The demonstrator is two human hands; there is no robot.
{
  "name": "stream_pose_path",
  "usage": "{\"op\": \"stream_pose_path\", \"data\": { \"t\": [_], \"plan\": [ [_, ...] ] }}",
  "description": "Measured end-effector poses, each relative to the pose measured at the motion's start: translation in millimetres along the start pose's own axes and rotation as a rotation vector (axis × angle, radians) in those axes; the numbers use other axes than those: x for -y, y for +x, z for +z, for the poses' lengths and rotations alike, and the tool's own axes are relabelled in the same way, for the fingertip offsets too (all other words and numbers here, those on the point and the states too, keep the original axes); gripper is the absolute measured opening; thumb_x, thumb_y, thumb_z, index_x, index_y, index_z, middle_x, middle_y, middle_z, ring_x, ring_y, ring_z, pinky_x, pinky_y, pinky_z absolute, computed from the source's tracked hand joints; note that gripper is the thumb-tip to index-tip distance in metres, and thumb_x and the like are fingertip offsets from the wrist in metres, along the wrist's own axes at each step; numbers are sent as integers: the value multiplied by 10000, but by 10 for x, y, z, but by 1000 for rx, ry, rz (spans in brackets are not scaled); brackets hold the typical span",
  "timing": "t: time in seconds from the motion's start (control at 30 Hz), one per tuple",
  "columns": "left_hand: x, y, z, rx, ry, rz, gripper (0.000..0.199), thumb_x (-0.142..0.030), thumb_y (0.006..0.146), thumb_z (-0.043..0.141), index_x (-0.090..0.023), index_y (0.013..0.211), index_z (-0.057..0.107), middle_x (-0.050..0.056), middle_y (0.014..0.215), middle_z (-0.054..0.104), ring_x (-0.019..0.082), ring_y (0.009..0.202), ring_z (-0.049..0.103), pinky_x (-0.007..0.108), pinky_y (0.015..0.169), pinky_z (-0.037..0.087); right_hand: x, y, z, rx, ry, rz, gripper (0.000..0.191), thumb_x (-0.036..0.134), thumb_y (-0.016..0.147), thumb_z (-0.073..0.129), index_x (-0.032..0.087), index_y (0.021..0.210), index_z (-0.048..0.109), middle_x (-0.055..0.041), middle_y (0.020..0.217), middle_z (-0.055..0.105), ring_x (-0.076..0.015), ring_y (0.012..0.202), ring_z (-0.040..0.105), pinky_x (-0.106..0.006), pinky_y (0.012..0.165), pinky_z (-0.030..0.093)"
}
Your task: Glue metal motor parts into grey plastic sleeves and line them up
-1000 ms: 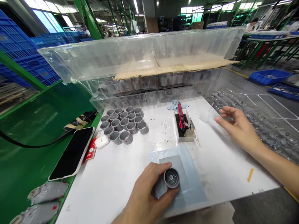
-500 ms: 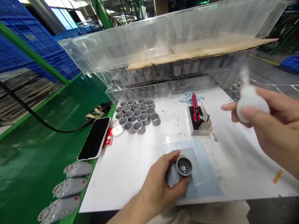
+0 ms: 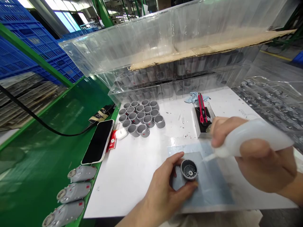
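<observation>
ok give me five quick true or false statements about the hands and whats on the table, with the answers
1. The left hand grips a grey round part between thumb and fingers. True.
2. The right hand is empty. False: it holds a white bottle.
3. The bottle's nozzle points toward the grey round part. True, though the nozzle is blurred.
4. The phone lies to the right of the standing grey rings. False: in this view the phone is on the rings' left.
5. A light blue cloth lies near the far end of the small open box. True.
</observation>
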State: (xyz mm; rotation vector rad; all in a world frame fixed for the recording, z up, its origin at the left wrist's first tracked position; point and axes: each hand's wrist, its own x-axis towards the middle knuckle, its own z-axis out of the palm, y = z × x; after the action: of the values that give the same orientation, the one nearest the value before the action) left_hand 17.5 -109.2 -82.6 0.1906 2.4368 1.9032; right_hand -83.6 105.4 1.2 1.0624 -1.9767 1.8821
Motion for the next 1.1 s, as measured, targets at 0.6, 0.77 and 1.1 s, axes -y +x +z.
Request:
{"op": "stream_pose_path", "data": {
  "t": [0.6, 0.77, 1.1],
  "plan": [
    [-35, 55, -1, -46, 9, 174, 436, -302, 924, 897, -322, 1292, 665, -5, 1172, 666, 198, 1042, 637, 312, 904, 510, -311, -197, 267, 251, -347, -201, 106, 183, 971, 722, 162, 998, 622, -14, 903, 710, -125, 728, 554, -321, 678, 438],
    [-7, 36, 18, -66, 14, 125, 477, -233, 901, 898, -338, 1288, 641, -13, 1142, 660, 196, 1016, 641, 311, 892, 507, -314, -192, 268, 232, -328, -234, 169, 281, 971, 764, 167, 1006, 643, -18, 869, 694, -141, 726, 545, -329, 678, 430],
    [5, 51, 6, -65, 18, -13, 425, -379, 898, 917, -330, 1234, 660, -12, 1118, 666, 216, 961, 612, 340, 881, 491, -356, -183, 240, 279, -296, -213, 179, 277, 1051, 616, 127, 1145, 641, -45, 909, 714, -159, 743, 558, -346, 693, 399]
  ]
}}
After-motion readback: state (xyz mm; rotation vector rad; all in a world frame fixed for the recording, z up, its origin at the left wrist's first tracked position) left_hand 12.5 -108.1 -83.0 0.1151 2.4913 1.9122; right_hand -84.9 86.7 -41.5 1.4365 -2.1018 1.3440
